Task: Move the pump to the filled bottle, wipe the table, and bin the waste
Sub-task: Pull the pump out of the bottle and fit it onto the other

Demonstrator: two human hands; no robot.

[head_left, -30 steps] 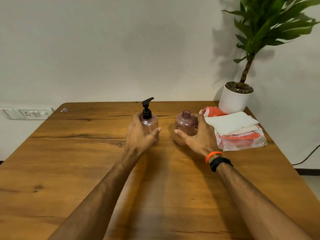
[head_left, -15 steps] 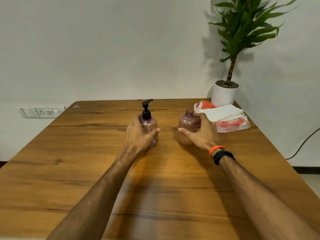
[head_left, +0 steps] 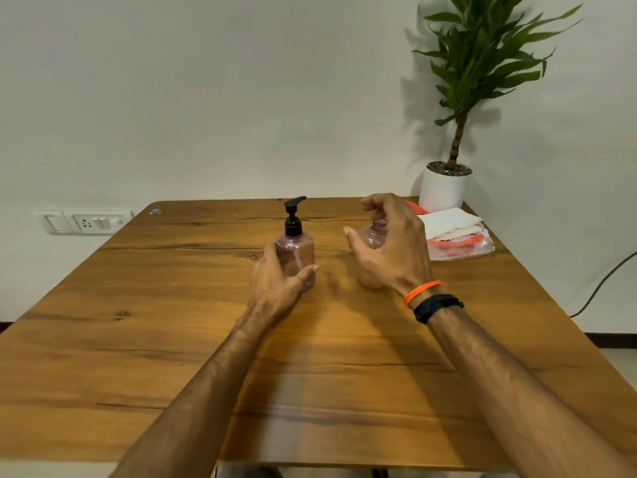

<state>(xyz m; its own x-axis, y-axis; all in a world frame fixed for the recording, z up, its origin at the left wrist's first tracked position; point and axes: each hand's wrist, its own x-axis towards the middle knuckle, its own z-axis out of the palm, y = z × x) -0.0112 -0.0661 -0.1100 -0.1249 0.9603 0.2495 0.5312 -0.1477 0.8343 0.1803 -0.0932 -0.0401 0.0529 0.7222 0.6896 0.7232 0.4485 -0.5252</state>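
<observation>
A clear pink bottle with a black pump stands upright mid-table. My left hand grips its lower body from the near side. To its right stands a second pink bottle with an open neck and pale liquid in its base. My right hand is raised in front of it and hides most of it. That hand's fingers are loosely curled above the neck, the thumb points left, and I see nothing in its grasp. The wooden table carries both bottles.
A clear plastic bag of folded cloths with something orange lies at the far right of the table. Behind it a potted plant in a white pot stands at the corner. A wall socket is at left, and a black cable at right.
My right hand has let go of the open bottle's body and risen toward its neck. My left hand keeps its grip on the pump bottle. The camera view has tilted up slightly.
</observation>
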